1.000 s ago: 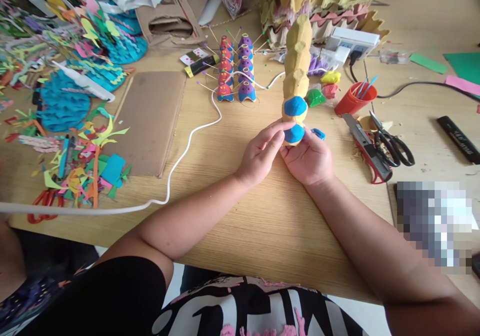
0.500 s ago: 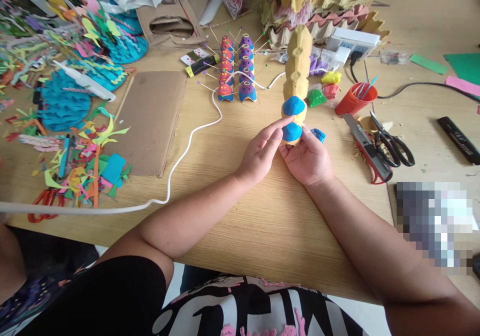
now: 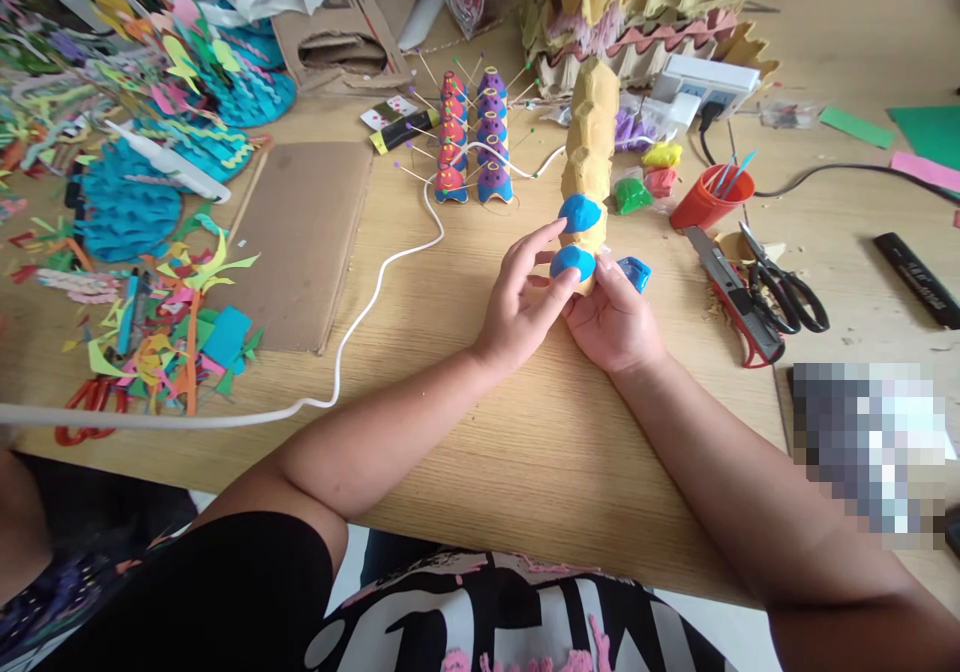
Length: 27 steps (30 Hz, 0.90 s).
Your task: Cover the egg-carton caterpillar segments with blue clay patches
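Note:
A long strip of yellow egg carton [image 3: 587, 167] points away from me, with blue modelling clay [image 3: 574, 264] over its two nearest bumps. My right hand [image 3: 616, 317] grips the near end from the right, its thumb against the side. On the left, my left hand [image 3: 517, 297] has its thumb pressed on the nearest blue bump and its index fingertip at the edge of the farther one. Its other fingers are partly hidden by the strip. Just beyond my right thumb lies a packet of blue clay [image 3: 634, 274].
Painted carton caterpillars [image 3: 451, 142] with pins stand at the back centre. A white cable [image 3: 382, 277] crosses the table. To the right are an orange cup [image 3: 709, 200], a utility knife [image 3: 739, 302] and scissors [image 3: 787, 287]. Cardboard [image 3: 296, 247] and paper scraps [image 3: 161, 352] lie left.
The carton strip has shifted slightly left and tilted. My left fingers have spread, the index finger drawing back to the strip's left side while the thumb moved onto the nearest blue bump.

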### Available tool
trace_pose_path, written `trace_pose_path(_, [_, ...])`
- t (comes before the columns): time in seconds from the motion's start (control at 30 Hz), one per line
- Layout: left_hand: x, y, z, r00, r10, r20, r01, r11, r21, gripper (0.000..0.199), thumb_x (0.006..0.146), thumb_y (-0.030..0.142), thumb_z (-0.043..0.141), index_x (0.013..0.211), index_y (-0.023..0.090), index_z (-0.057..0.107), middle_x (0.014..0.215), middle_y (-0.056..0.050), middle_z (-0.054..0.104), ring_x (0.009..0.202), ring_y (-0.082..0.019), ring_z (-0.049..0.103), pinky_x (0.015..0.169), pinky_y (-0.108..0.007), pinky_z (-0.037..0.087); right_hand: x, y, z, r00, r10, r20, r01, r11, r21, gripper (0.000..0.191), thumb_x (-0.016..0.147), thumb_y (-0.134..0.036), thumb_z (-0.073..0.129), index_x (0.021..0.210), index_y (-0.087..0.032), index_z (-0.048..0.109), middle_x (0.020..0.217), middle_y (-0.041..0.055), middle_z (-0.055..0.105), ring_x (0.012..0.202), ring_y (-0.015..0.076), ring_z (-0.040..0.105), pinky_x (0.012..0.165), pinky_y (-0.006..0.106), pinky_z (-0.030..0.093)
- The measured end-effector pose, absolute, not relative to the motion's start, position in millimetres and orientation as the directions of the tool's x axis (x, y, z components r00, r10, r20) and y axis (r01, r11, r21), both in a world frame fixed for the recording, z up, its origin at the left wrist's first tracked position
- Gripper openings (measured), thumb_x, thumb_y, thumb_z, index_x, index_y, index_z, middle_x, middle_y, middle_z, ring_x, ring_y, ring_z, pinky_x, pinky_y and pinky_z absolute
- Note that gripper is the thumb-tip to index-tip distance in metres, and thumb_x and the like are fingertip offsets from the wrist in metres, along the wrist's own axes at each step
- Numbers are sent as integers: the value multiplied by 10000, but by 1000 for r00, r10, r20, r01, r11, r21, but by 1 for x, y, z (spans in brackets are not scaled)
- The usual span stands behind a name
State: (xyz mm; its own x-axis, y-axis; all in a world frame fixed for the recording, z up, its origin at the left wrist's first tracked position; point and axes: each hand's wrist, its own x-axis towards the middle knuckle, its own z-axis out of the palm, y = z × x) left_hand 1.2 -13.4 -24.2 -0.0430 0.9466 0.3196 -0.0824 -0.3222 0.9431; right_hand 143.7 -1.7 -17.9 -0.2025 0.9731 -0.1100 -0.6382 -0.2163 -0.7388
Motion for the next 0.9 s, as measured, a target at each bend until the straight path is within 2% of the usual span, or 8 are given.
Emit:
trace_pose_path(0.1, [2, -7, -36, -50, 914, 403, -57, -406, 912, 560, 994, 657, 792, 1460, 355, 722, 1523, -72, 706, 1367, -259, 702, 1111, -364, 619, 144, -2, -20, -228, 971, -73, -600, -199, -775, 235, 920, -495, 890, 992, -324, 745, 1080, -19, 854, 1221, 231, 793, 1093, 422, 693])
trace_pose_path(0.2, [0, -1, -44, -36, 863, 503, -6, -504, 864, 429, 1059, 592, 735, 1405, 339, 745, 1514, -64, 709, 1433, -247, 682, 1184, -369, 596, 144, -2, -22, -250, 967, -38, -585, -182, -790, 285, 903, -548, 904, 1011, -328, 758, 1100, -12, 855, 1242, 253, 786, 1121, 453, 689])
trace_pose_path(0.37, [-1, -1, -44, -31, 865, 500, 12, -500, 866, 408, 1067, 575, 730, 1392, 331, 760, 1513, -71, 699, 1461, -257, 661, 1114, -347, 626, 144, -1, -23, -248, 968, -38, -565, -176, -806, 299, 912, -576, 890, 1022, -337, 749, 1112, -8, 848, 1257, 265, 774, 1111, 475, 691])
trace_pose_path(0.43, [-1, -3, -43, -29, 881, 472, 10, -472, 882, 474, 1041, 610, 754, 1432, 344, 734, 1545, -75, 676, 1468, -273, 645, 1082, -356, 633, 145, 0, -23, -241, 970, -38, -564, -172, -808, 301, 911, -580, 889, 1015, -337, 744, 1098, -8, 841, 1220, 259, 777, 1096, 468, 692])
trace_pose_path(0.53, [-2, -4, -45, -7, 912, 411, -40, -411, 911, 738, 955, 671, 834, 1598, 406, 586, 1668, -84, 592, 1483, -308, 625, 1092, -403, 632, 145, 1, -24, -228, 973, -44, -566, -169, -806, 311, 899, -580, 896, 1006, -332, 742, 1076, -7, 832, 1138, 254, 780, 1070, 466, 693])
trace_pose_path(0.67, [-2, -4, -49, 14, 920, 392, -40, -391, 920, 1014, 851, 627, 954, 1706, 462, 434, 1780, -93, 481, 1576, -363, 552, 1153, -459, 622, 146, 2, -23, -231, 972, -49, -544, -171, -821, 354, 879, -616, 893, 986, -318, 734, 989, 6, 807, 1059, 271, 778, 1037, 487, 684])
trace_pose_path(0.8, [0, -5, -49, 18, 899, 437, 16, -438, 899, 1048, 854, 544, 973, 1731, 450, 407, 1823, -108, 424, 1624, -382, 504, 1193, -493, 620, 144, 1, -23, -246, 968, -42, -538, -172, -825, 395, 848, -638, 911, 977, -307, 737, 930, 2, 774, 931, 251, 751, 979, 474, 680])
trace_pose_path(0.9, [0, -6, -49, -35, 905, 424, 45, -423, 905, 1007, 891, 485, 949, 1734, 434, 401, 1801, -116, 440, 1599, -367, 537, 1183, -483, 630, 143, 0, -22, -236, 970, -49, -559, -177, -810, 402, 823, -623, 946, 967, -309, 741, 944, -5, 773, 897, 230, 733, 979, 461, 681])
